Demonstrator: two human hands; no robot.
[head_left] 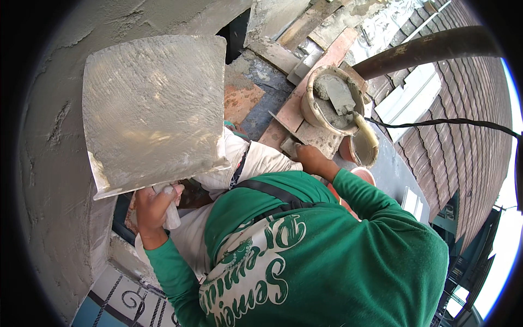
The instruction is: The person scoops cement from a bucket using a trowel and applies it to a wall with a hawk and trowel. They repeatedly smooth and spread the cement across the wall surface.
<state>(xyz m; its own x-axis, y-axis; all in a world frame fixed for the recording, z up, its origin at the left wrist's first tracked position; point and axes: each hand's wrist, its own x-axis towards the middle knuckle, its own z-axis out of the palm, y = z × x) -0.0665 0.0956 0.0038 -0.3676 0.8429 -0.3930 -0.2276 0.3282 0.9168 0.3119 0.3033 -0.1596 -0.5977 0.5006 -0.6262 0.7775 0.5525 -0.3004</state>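
In my left hand (155, 210) is the pale handle of a square plasterer's hawk (155, 114). The hawk's broad face is smeared with wet grey mortar and tilts up beside the wall; my fingers are wrapped below its lower edge. My right hand (315, 161) is closed beside my pale trouser leg, at a small greyish piece (290, 146); what its fingers grip is hard to make out. Just beyond it stands a round bucket (309, 111) with grey mortar inside. A trowel (341, 97) lies in that bucket, its yellowish handle over the rim.
A freshly plastered wall (60, 163) rises on the left. Mortar-stained planks (305, 27) lie at the far side. A second bucket (371, 158) sits near the first. A dark pipe (430, 50) and a black cable (447, 121) cross toward the tiled roof (463, 152) on the right.
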